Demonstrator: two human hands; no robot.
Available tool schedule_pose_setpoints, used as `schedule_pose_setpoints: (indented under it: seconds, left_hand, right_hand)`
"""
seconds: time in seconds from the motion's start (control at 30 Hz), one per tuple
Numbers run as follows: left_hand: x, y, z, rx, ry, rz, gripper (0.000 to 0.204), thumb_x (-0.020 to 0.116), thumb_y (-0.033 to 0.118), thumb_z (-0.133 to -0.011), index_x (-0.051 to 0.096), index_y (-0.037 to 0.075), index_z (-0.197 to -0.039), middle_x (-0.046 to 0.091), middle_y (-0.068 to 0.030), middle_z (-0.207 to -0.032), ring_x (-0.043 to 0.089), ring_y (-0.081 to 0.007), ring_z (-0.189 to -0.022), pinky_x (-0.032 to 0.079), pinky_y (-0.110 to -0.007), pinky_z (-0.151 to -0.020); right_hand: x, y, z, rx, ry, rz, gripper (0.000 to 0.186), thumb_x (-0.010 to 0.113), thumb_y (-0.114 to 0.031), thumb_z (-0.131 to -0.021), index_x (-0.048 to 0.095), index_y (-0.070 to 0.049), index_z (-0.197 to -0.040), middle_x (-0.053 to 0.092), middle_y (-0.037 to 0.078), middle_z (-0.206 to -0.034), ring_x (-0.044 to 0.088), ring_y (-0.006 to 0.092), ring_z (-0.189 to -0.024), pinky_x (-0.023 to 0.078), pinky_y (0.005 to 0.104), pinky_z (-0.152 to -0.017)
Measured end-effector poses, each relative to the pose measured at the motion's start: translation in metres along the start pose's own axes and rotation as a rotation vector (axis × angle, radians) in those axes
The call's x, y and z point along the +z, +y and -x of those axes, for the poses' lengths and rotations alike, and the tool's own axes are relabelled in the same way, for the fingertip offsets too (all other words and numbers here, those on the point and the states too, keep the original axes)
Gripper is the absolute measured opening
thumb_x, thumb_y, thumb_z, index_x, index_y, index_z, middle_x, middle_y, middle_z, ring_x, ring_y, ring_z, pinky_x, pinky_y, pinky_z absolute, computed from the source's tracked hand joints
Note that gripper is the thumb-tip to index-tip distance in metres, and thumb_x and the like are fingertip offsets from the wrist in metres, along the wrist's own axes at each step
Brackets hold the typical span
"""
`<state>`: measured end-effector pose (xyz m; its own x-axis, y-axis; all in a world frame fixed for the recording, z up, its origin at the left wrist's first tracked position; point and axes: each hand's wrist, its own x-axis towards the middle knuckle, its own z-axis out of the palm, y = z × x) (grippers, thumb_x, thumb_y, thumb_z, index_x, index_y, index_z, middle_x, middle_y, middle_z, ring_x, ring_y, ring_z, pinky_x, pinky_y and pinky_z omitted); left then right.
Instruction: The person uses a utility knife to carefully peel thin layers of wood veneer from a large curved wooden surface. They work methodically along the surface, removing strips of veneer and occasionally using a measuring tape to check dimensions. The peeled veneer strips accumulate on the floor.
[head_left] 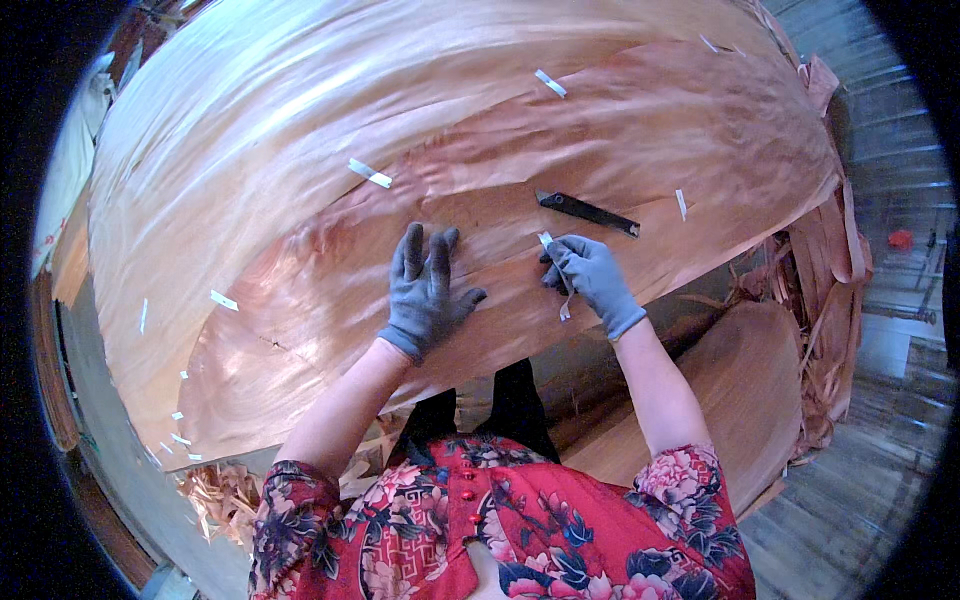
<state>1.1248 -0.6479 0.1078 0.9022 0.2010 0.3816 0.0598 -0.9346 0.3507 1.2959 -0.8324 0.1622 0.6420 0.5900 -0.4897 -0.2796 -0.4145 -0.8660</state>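
Observation:
A large sheet of thin wood veneer (300,190) spreads out in front of me, with a darker reddish piece (640,120) along its near side. My left hand (425,290), in a grey glove, rests on the veneer with its fingers stretched apart. To its right, my right hand (590,280), gloved too, pinches a short strip of whitish tape (566,308) whose lower end hangs free. Just beyond that hand lies a black cutter knife (588,213). White tape pieces (370,173) stick to the veneer along the edge of the reddish piece.
Below the near edge on the right, another wood sheet (710,380) lies lower down. Torn veneer scraps (840,250) hang at the right end, and more shavings (220,492) are heaped at the near left. A small red object (900,240) is on the floor at far right.

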Motion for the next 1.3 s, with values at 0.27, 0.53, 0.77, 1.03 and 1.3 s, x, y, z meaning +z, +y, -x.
schedule_pose_setpoints:
  seconds: [0.27,0.53,0.77,1.03,1.3]
  left_hand:
    - [0.021,0.043,-0.061,0.165,-0.065,0.110,0.083,0.065,0.029,-0.073,0.024,0.003,-0.140,0.037,-0.0128,-0.140,0.026,-0.0397,-0.132,0.023,-0.049,-0.108]
    - [0.029,0.041,-0.062,0.171,-0.128,0.063,0.066,0.061,0.021,-0.072,0.040,0.003,-0.132,0.046,-0.0143,-0.131,0.034,-0.0336,-0.130,0.023,-0.048,-0.110]
    - [0.031,0.041,-0.057,0.191,-0.040,0.127,0.066,0.064,0.023,-0.072,0.040,0.004,-0.131,0.043,-0.0123,-0.134,0.030,-0.0367,-0.130,0.021,-0.049,-0.110]
    - [0.034,0.043,-0.060,0.263,-0.088,0.021,0.065,0.060,0.023,-0.078,0.035,0.007,-0.136,0.051,-0.0082,-0.127,0.035,-0.0345,-0.128,0.022,-0.050,-0.109]
    - [0.029,0.045,-0.064,0.220,-0.127,0.088,0.073,0.062,0.016,-0.071,0.032,0.006,-0.137,0.059,-0.0104,-0.115,0.036,-0.0318,-0.129,0.021,-0.051,-0.110]
  right_hand:
    - [-0.002,0.029,-0.051,-0.048,0.096,0.344,0.034,0.059,-0.034,-0.084,0.066,-0.002,-0.073,0.065,0.013,-0.067,0.063,0.0250,-0.061,0.048,0.0351,-0.057]
    - [-0.006,-0.002,-0.009,0.098,0.112,0.435,0.032,0.060,-0.031,-0.085,0.067,-0.002,-0.073,0.065,0.012,-0.067,0.063,0.0229,-0.059,0.050,0.0336,-0.058]
    - [-0.007,0.000,0.006,0.075,0.006,-0.103,0.029,0.055,-0.027,-0.091,0.062,0.001,-0.086,0.062,0.008,-0.066,0.061,0.0159,-0.056,0.049,0.0280,-0.052]
    - [-0.003,0.011,-0.034,0.079,-0.006,0.017,0.027,0.058,-0.021,-0.082,0.065,0.004,-0.074,0.064,0.011,-0.065,0.062,0.0203,-0.057,0.048,0.0329,-0.052]
    - [-0.003,0.011,0.006,0.117,0.133,0.172,0.031,0.062,-0.027,-0.084,0.065,0.001,-0.072,0.064,0.009,-0.062,0.059,0.0144,-0.050,0.046,0.0316,-0.046]
